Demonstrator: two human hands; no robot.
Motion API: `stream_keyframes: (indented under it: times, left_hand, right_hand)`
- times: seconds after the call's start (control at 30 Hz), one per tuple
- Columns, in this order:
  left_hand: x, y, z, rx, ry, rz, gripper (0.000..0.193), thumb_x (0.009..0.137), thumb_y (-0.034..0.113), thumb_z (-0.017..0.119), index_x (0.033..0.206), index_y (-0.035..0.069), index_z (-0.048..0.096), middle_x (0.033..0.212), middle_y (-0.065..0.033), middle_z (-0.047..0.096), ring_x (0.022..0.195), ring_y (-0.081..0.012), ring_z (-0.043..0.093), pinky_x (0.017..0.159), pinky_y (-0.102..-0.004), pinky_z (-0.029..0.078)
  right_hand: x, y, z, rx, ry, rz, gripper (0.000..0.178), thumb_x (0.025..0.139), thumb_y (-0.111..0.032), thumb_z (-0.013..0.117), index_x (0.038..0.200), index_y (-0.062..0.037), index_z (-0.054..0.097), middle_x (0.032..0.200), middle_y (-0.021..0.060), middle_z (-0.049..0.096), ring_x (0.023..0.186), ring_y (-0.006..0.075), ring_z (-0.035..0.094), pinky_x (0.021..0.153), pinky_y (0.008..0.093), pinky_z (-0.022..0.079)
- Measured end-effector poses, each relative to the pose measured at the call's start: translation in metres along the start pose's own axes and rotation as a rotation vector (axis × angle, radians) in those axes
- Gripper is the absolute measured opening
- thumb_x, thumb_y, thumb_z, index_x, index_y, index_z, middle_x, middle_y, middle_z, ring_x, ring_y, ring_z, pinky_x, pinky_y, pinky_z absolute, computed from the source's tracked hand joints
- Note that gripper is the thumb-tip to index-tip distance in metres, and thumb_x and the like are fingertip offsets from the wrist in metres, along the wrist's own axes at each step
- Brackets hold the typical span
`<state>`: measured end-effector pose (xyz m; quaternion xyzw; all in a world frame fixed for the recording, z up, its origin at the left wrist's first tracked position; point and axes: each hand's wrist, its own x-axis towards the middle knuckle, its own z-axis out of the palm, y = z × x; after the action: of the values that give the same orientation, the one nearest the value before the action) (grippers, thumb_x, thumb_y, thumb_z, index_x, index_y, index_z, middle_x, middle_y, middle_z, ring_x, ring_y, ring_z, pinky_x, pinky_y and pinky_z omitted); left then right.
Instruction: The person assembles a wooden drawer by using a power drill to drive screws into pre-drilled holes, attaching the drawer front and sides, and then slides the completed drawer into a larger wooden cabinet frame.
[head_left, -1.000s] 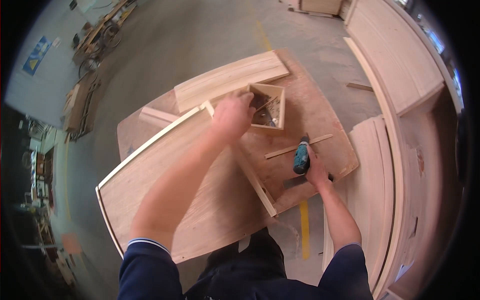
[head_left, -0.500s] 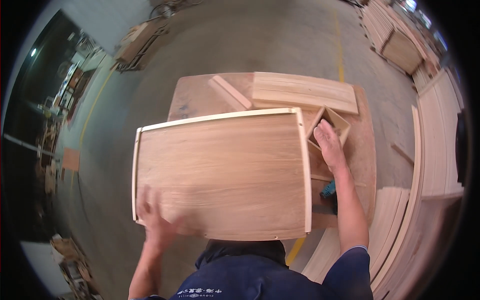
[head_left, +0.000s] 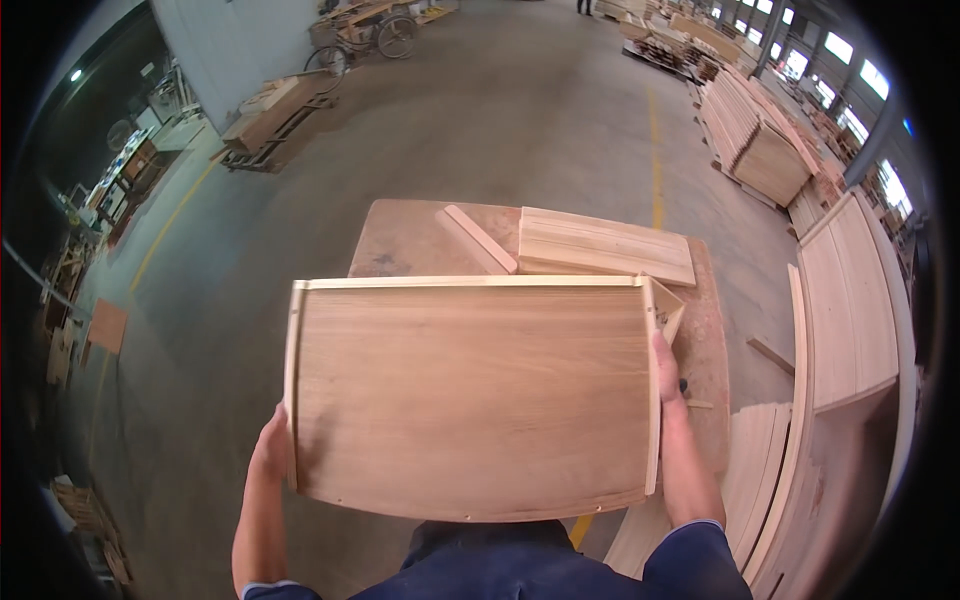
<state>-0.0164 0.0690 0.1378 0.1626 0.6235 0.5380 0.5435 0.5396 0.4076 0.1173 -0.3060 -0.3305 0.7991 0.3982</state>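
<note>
A wide wooden panel with raised light edge strips is held in front of me, over the near part of the workbench. My left hand grips its left edge, the fingers partly hidden behind the rim. On the opposite edge, my right hand is closed around the strip. Just past that right edge, a small wooden box shows only in part, mostly covered by the panel. Small holes dot the panel's near edge.
Behind the panel, a narrow wooden bar and flat boards lie on the bench. Long planks are stacked close on my right, beside a taller pile of boards. A bicycle stands far off at the left.
My right hand has left the small box and taken the panel's right edge. My left hand has gone from the panel's face to its left edge. The panel now sits straighter.
</note>
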Motion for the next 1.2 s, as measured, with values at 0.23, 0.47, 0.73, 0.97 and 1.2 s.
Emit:
stream_keyframes:
  times: [0.23,0.47,0.73,0.97,1.2]
  left_hand:
    - [0.002,0.045,0.011,-0.273,-0.217,0.319,0.079,0.104,0.066,0.033,0.148,0.002,0.045,0.143,-0.0117,0.056,0.135,-0.0257,0.049,0.114,-0.0426,0.038]
    - [0.012,0.035,0.035,-0.094,0.136,0.307,0.071,0.106,0.059,0.04,0.14,-0.002,0.054,0.131,-0.009,0.061,0.118,-0.017,0.057,0.102,-0.0332,0.047]
    - [0.058,0.064,0.049,-0.03,-0.083,0.154,0.056,0.105,0.04,0.055,0.149,0.006,0.046,0.135,-0.0085,0.057,0.118,-0.0174,0.056,0.097,-0.0362,0.051]
    - [0.112,0.042,0.039,0.123,-0.099,0.08,0.051,0.103,0.029,0.06,0.148,0.008,0.047,0.138,-0.0094,0.057,0.121,-0.0219,0.057,0.105,-0.0389,0.045]
    - [0.067,-0.001,0.01,0.7,0.187,0.415,0.075,0.092,0.036,0.07,0.148,-0.004,0.041,0.142,-0.0261,0.05,0.13,-0.0357,0.049,0.111,-0.0434,0.039]
  right_hand:
    - [-0.068,-0.053,0.071,-0.043,-0.126,-0.561,0.078,0.098,-0.059,0.05,0.151,-0.0024,0.041,0.142,0.0173,0.055,0.122,0.0286,0.059,0.103,0.0438,0.05]
    - [-0.039,-0.052,0.052,-0.172,-0.04,-0.478,0.074,0.096,-0.058,0.055,0.141,0.001,0.05,0.127,0.0176,0.065,0.106,0.0255,0.066,0.088,0.0365,0.056]
    - [0.042,-0.047,0.01,-0.052,0.079,-0.3,0.062,0.096,-0.05,0.064,0.137,-0.0041,0.055,0.118,0.0112,0.067,0.098,0.0203,0.067,0.086,0.0351,0.056]
    - [0.06,-0.054,0.005,-0.398,0.168,-0.024,0.056,0.09,-0.035,0.07,0.135,-0.0031,0.056,0.121,0.0132,0.066,0.102,0.023,0.065,0.087,0.0398,0.056]
    - [0.068,-0.071,0.02,-0.681,0.119,0.099,0.06,0.084,-0.021,0.067,0.138,0.0003,0.052,0.116,0.0113,0.065,0.102,0.0224,0.065,0.089,0.0373,0.055]
